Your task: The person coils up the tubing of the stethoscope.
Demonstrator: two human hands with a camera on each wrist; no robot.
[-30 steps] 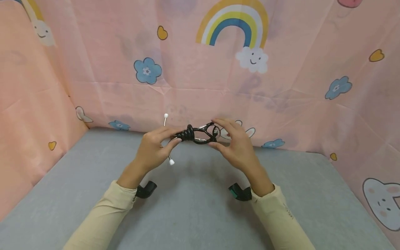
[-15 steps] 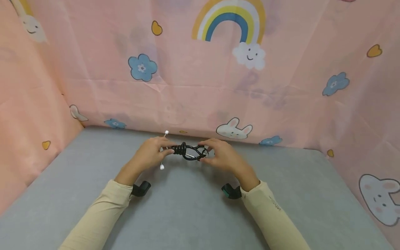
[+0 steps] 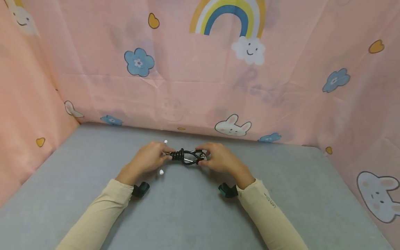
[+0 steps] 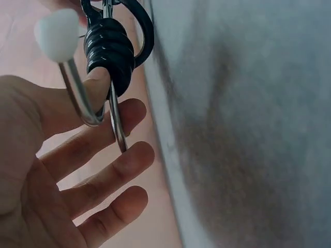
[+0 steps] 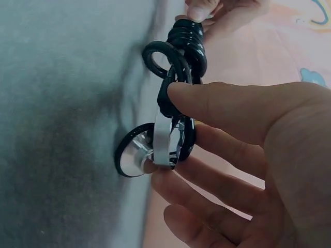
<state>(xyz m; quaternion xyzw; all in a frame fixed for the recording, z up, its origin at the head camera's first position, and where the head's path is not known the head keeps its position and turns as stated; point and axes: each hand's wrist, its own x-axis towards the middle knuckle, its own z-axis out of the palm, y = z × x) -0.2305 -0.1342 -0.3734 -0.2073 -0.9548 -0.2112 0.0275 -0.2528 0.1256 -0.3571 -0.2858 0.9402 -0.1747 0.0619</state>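
Note:
A black stethoscope (image 3: 177, 155), its tubing wound into a tight coil, is stretched sideways between both hands low over the table. My left hand (image 3: 146, 160) pinches its left end, where metal ear tubes come out of the coil (image 4: 109, 51). One white ear tip (image 4: 58, 35) looms large in the left wrist view; in the head view two stick out beyond the fingers. With thumb and fingers my right hand (image 3: 221, 159) holds the looped tubing at the other end. Beside those fingertips the silver chestpiece (image 5: 135, 155) with its black rim shows in the right wrist view.
A grey tabletop (image 3: 193, 215) extends beneath both arms. Pink printed cloth (image 3: 187, 93) hangs along the back and sides, meeting the table's far edge just behind the hands. Each wrist carries a small black camera mount (image 3: 141, 190).
Both hands have lowered the stethoscope toward the table and slightly left, drawing it nearer. The hands are a little closer together, with their grip kept. The head view has shifted a little downward.

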